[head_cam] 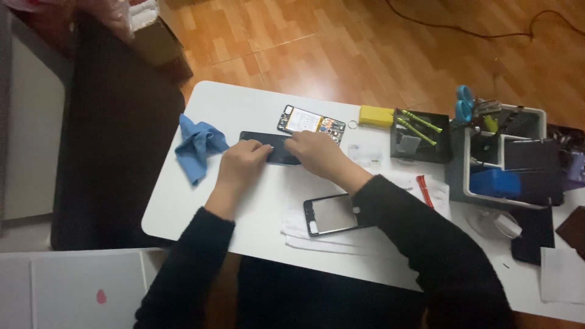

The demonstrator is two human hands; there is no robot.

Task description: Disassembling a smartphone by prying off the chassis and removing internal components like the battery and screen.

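Note:
A dark flat phone panel (263, 139) lies on the white table (231, 103). My left hand (242, 163) rests on its near left part, fingers curled onto the panel. My right hand (317, 152) presses on its right end and covers that end. Just beyond my right hand lies an opened phone body (309, 122) with its battery and circuit board showing. A blue cloth (198, 146) is bunched up to the left of the panel, close to my left hand. Both arms wear dark sleeves.
A phone frame (332, 214) lies on white paper near my right forearm. A yellow block (376, 116), a black tray (442, 143) with yellow-handled tools, a red tool (425, 191) and a white organiser (536, 114) with scissors stand at the right. Wooden floor lies beyond.

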